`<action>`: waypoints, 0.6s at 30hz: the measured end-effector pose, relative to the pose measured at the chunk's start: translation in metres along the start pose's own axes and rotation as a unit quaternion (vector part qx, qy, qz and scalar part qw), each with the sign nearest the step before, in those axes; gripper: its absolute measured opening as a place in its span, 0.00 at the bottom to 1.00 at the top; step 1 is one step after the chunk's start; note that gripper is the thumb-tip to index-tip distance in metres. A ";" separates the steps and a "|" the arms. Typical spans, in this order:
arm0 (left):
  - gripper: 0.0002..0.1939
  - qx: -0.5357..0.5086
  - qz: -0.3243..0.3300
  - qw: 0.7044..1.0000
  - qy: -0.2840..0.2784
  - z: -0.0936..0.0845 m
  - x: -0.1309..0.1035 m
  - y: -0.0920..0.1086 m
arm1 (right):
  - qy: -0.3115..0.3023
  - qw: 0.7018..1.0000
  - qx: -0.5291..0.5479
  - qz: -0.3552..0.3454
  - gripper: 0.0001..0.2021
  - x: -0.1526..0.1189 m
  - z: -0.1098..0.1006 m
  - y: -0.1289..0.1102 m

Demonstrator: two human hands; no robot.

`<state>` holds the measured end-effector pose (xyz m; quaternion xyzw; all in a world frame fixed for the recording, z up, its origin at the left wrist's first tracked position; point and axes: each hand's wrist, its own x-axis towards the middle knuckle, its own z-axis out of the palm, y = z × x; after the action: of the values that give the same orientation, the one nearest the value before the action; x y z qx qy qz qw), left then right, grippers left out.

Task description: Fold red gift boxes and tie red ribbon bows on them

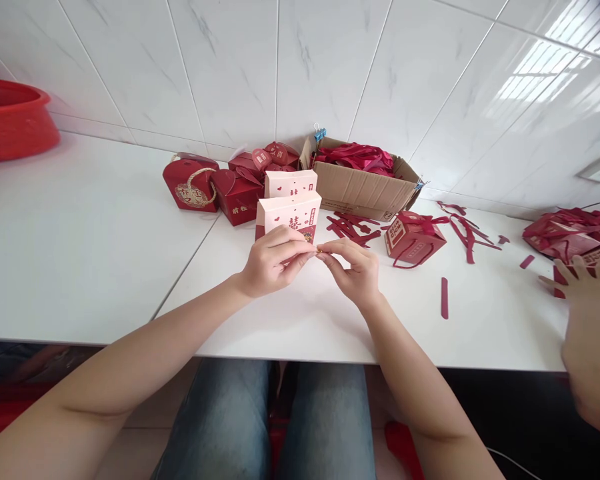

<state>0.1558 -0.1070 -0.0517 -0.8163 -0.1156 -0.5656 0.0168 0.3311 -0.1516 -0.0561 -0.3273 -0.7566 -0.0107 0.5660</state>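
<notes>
My left hand [276,261] and my right hand [353,268] meet above the front of the table, fingertips pinched together. Between them a tiny gold-coloured piece [319,251] shows; most of it is hidden, so its kind is unclear. Just behind my left hand stands a pale pink and red gift box [289,212] printed with red characters and hearts. A similar pink box [291,180] is right behind it, partly covered. To the right of my right hand, a red gift box [415,239] with a ribbon bow and cord handle sits on the table.
Red gift boxes [190,183] stand at the back left. A cardboard box [357,191] holds dark red ribbons [355,158]. Red strips [353,227] lie scattered. Another person's hand [587,280] touches red boxes at far right. A red basin [17,123] stands far left.
</notes>
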 end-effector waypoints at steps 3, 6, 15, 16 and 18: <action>0.03 -0.032 -0.032 0.999 -0.005 -0.001 0.001 0.002 | -0.006 1.000 -0.003 -0.002 0.05 0.000 0.000 -0.001; 0.03 -0.058 -0.058 0.997 -0.010 -0.001 0.002 0.002 | -0.010 1.000 -0.003 -0.002 0.05 0.000 0.001 -0.002; 0.02 -0.031 -0.028 0.999 0.000 -0.004 0.005 0.005 | 0.011 1.000 0.000 -0.006 0.01 -0.002 0.004 -0.002; 0.03 -0.031 -0.023 0.999 0.001 -0.004 0.005 0.006 | 0.012 1.000 0.005 -0.003 0.01 -0.002 0.005 -0.003; 0.03 -0.041 -0.026 0.999 0.003 -0.004 0.006 0.006 | 0.013 1.000 0.017 0.004 0.01 -0.002 0.005 -0.006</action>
<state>0.1551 -0.1128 -0.0443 -0.8114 -0.1134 -0.5726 -0.0304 0.3243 -0.1554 -0.0576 -0.3202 -0.7482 0.0006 0.5811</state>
